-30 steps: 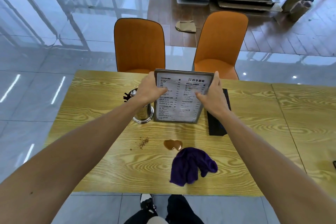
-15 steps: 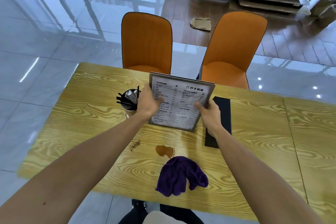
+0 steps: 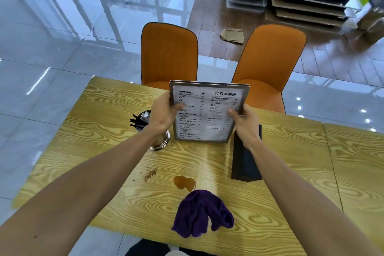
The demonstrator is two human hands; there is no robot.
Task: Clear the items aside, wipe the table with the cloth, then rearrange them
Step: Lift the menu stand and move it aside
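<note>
Both hands hold a framed menu card upright above the far half of the wooden table. My left hand grips its left edge and my right hand grips its right edge. A crumpled purple cloth lies near the table's front edge. Just beyond the cloth sits a brown liquid spill, with brown crumbs to its left. A metal cup with black straws stands behind my left wrist, partly hidden. A black box lies under my right forearm.
Two orange chairs stand at the table's far side. A second wooden table adjoins on the right. Stacked trays and a scrap of cardboard lie on the floor beyond.
The menu card has been lifted a little higher and held more upright between both hands. The camera view has shifted, so the table appears more to the right.
</note>
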